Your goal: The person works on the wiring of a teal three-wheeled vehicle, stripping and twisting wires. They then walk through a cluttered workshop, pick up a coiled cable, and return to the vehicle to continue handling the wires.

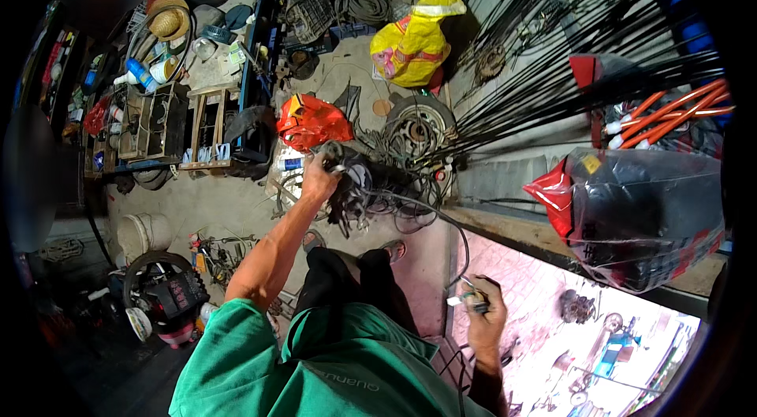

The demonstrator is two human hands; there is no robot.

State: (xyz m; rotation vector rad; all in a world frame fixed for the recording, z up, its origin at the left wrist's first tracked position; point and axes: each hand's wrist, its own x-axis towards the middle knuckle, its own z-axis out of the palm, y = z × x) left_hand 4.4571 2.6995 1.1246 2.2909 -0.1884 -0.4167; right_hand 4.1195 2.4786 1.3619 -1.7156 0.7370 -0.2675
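Observation:
My left hand [318,178] is stretched forward with its fingers closed at the upper end of a dark bundle of cables [359,187]. Loose ends of that bundle dangle over the floor in front of my feet. From it a black cable [464,237] arcs to the right and down to my right hand [485,314]. There my fingers are closed around a cable connector [475,300], with a small white piece sticking out on its left side. Its exact shape is partly hidden by the fingers.
A wheel [418,127] lies beyond the bundle, beside a red plastic bag [311,122] and a yellow bag [418,42]. Long black cables [544,86] hang at the right, above a large plastic-wrapped package [643,212]. A cluttered workbench [209,94] stands far left, a white bucket [146,234] nearer.

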